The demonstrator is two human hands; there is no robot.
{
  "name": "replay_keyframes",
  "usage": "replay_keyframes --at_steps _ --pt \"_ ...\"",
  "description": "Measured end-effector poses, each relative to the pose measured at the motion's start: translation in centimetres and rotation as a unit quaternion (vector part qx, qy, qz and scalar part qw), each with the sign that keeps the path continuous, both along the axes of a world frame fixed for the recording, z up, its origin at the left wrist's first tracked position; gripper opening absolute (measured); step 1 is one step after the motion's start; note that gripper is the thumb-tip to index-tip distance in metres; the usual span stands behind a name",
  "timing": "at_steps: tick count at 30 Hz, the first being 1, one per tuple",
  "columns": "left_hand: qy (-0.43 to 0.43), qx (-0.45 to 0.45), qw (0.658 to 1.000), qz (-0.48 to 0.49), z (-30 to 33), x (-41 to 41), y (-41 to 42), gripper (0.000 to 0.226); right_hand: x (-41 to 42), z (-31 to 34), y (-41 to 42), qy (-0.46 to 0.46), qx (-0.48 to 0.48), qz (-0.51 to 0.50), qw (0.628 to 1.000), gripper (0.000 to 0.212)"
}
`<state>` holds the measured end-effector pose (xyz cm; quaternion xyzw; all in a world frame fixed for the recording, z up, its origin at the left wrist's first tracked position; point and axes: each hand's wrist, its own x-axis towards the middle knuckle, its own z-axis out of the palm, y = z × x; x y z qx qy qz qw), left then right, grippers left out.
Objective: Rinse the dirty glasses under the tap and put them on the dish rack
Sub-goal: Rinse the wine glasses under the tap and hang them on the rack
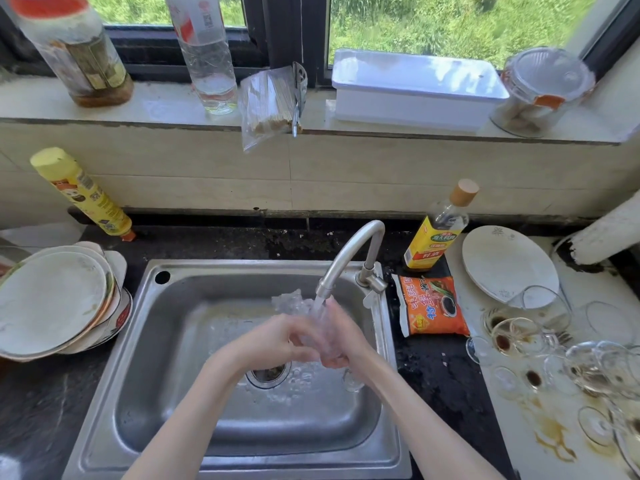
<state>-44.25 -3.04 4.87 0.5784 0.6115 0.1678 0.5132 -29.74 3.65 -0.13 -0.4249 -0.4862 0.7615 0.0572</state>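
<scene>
Glass (317,327) under tap (349,258), both hands gripping, dirty glasses (554,358) r.

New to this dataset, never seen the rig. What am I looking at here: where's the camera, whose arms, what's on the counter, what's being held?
There is no robot. A person wears one wide-angle camera on the head, looking forward and down, so the two bare arms coming in from the bottom are their own.

Both hands are over a steel sink. The left hand and the right hand together hold a clear glass under water running from the tap.

To the right, on a stained white surface, lie more dirty glasses, a white plate, an orange packet and a yellow-labelled bottle. To the left is a stack of plates. Bottles and containers stand on the window sill behind. I can't clearly make out a dish rack.
</scene>
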Motion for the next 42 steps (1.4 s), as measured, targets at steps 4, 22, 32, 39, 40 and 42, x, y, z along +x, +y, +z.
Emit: replay_keyframes --at_steps 4,22,32,39,40,42 --pt "-0.013 -0.034 0.999 -0.010 -0.1 -0.1 -0.2 0.016 0.5 0.0 0.0 -0.007 -0.017 0.069 0.997 0.068" --pt "0.004 0.059 0.995 0.080 -0.7 0.1 -0.2 0.017 0.2 -0.2 -0.8 0.052 0.037 -0.017 0.998 0.071" --pt "-0.011 0.035 0.988 0.149 -0.4 0.2 -0.3 0.020 0.3 0.1 -0.7 0.045 0.004 0.011 0.999 0.059" --pt "0.007 0.039 0.996 0.077 0.1 0.0 -0.4 0.008 0.4 0.6 0.1 -0.018 -0.012 0.004 1.000 0.065" --pt "0.001 0.048 0.993 0.105 -0.1 0.1 -0.3 0.013 0.4 0.6 0.1 -0.015 -0.032 -0.003 0.999 0.067" --pt "-0.022 0.065 0.982 0.175 -0.9 0.3 -0.5 0.022 0.3 0.1 0.2 0.007 -0.040 0.002 0.999 0.068"
